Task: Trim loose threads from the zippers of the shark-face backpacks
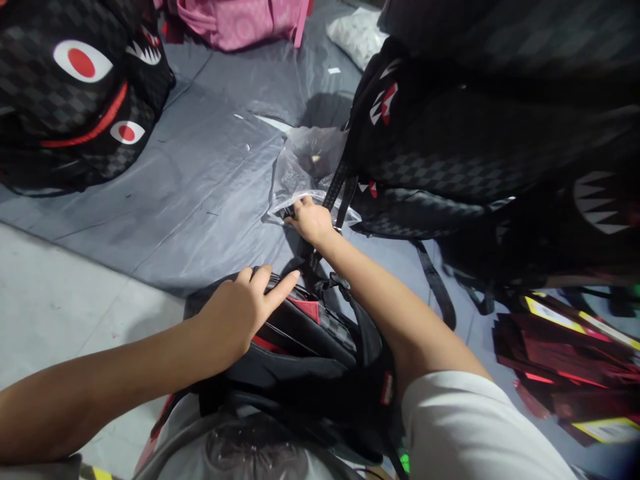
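A black backpack with red trim (310, 347) lies in front of me, close to my body. My left hand (240, 310) rests on its top edge, fingers stretched out and flat. My right hand (310, 220) reaches forward to a clear plastic bag (305, 167) on the grey sheet. Its fingers are pinched on the bag's near edge, beside a black strap (336, 183) hanging from a pile of backpacks. Something small and dark sits at the fingertips; I cannot make it out.
A heap of black checkered shark-mouth backpacks (490, 133) fills the right. Another shark backpack (75, 93) lies at far left, a pink bag (240, 20) at the top. Red and black card tags (570, 360) are stacked at the right. Grey plastic sheet (200, 167) covers the floor.
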### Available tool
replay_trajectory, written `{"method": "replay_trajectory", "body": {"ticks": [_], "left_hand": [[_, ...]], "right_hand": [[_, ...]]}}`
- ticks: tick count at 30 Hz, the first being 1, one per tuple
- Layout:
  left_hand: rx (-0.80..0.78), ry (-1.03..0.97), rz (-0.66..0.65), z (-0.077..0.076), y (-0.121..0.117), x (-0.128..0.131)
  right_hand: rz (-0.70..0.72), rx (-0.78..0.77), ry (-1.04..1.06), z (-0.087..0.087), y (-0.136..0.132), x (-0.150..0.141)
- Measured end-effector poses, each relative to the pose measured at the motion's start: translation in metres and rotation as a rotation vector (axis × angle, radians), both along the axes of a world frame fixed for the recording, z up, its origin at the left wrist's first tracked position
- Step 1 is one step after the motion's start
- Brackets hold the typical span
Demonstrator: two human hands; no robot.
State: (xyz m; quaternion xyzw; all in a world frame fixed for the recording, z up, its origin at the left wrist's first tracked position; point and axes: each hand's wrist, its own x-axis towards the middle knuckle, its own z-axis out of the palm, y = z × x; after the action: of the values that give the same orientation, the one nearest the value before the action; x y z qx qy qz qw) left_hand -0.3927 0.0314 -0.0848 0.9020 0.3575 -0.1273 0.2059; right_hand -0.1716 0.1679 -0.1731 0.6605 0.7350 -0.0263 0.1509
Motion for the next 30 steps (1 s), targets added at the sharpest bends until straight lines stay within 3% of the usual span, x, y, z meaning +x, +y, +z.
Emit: {"method": "replay_trajectory", "body": {"ticks": [4, 11, 15, 18, 21, 23, 25, 28, 30], "left_hand": [[-0.001, -0.027, 0.003, -0.001, 0.0, 0.0], [0.01, -0.051, 0.002, -0.004, 0.001, -0.004], [0.055, -0.078, 0.014, -0.001, -0.001, -0.002], [-0.006, -0.023, 0.044, 0.004, 0.0, -0.004], [-0.146, -0.093, 0.079, 0.009, 0.005, -0.012], [-0.264, -0.282, 0.089, 0.011, 0.009, -0.018], [-0.342, -0.579, 0.186, 0.016, 0.012, -0.021], [-0.513, -1.018, 0.428, 0.027, 0.009, -0.015], [-0.727, -1.155, 0.484, 0.034, 0.001, -0.009]], "right_hand": [[-0.024, -0.043, 0.024, -0.009, 0.0, 0.004], [0.067, -0.001, 0.091, -0.003, -0.023, 0.013], [0.011, 0.083, 0.351, 0.006, -0.028, 0.018], [0.019, 0.23, 0.651, 0.035, -0.043, 0.021], [0.093, 0.464, 0.871, 0.083, -0.08, 0.02], [0.152, 0.549, 0.936, 0.117, -0.113, 0.013], [0.192, 0.564, 0.947, 0.143, -0.148, 0.003], [0.3, 0.495, 0.944, 0.164, -0.191, -0.013], [0.392, 0.438, 0.945, 0.167, -0.21, -0.021]]}}
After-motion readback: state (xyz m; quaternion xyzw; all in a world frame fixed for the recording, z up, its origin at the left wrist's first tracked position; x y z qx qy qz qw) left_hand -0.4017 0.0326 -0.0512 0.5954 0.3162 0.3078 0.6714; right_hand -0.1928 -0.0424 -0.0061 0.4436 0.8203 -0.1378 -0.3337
